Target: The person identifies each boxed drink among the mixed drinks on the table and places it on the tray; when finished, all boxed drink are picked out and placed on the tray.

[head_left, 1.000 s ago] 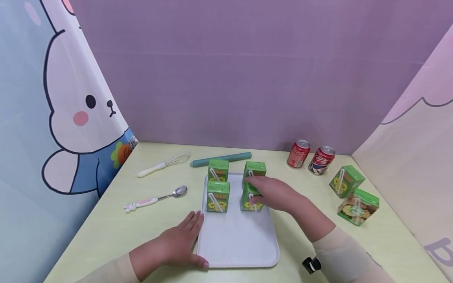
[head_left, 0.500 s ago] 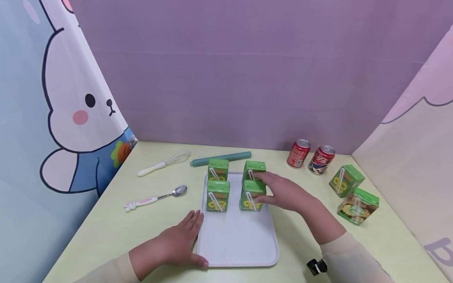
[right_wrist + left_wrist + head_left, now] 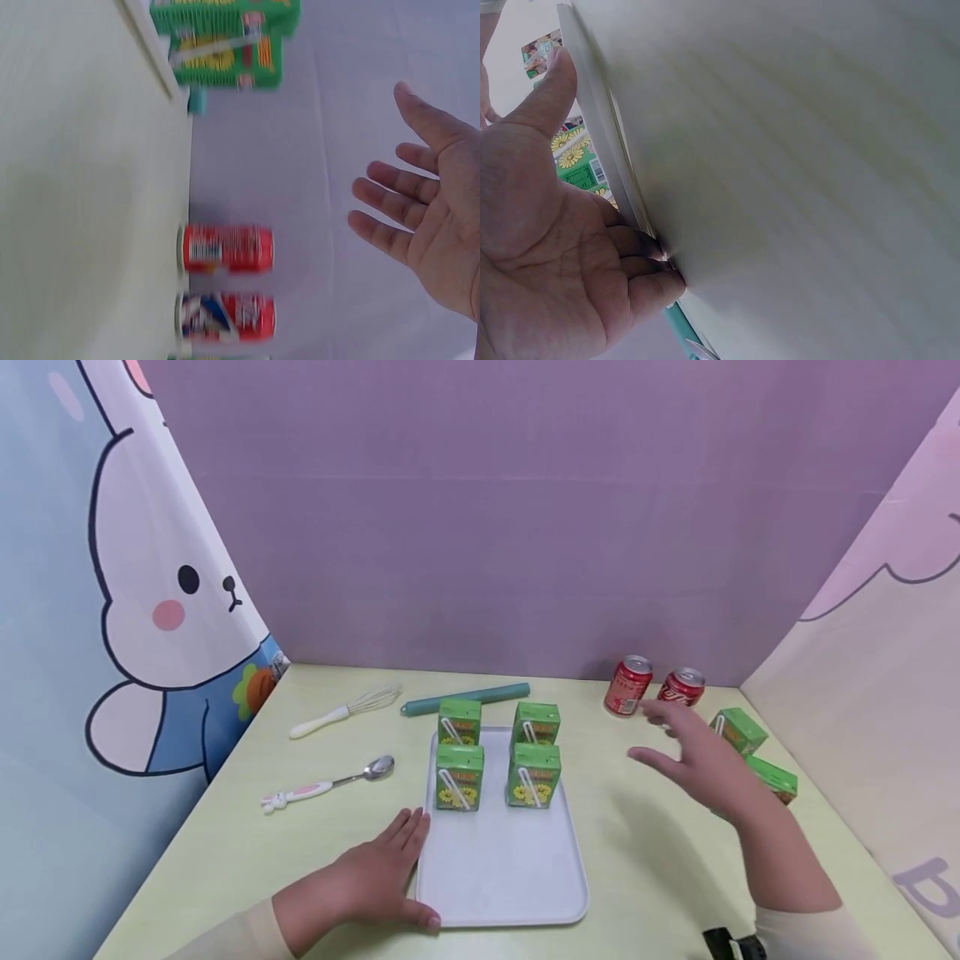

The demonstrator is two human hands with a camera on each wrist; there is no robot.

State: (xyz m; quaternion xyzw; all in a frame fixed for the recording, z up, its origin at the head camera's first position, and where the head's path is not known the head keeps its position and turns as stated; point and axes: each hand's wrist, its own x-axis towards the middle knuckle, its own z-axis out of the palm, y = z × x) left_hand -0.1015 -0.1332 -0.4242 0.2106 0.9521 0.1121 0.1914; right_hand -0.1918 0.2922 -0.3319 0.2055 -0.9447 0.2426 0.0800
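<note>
My left hand lies against the left rim of the white tray, its fingers straight along the edge and its thumb at the near corner. On the far half of that tray stand several green drink cartons in two rows, among them a front left carton and a front right carton, each with a straw on its face. My right hand is raised over the table right of the tray, holding nothing, fingers spread. In the head view it partly covers two more cartons: a far one and a nearer one.
Two red cans, a left can and a right can, stand at the back right. A teal rod lies behind the tray. Left of it are a whisk and a rabbit-handled spoon.
My right hand has let go of the front right carton, then risen and moved right toward the cans and the other cartons. The left hand has stayed at the tray's edge.
</note>
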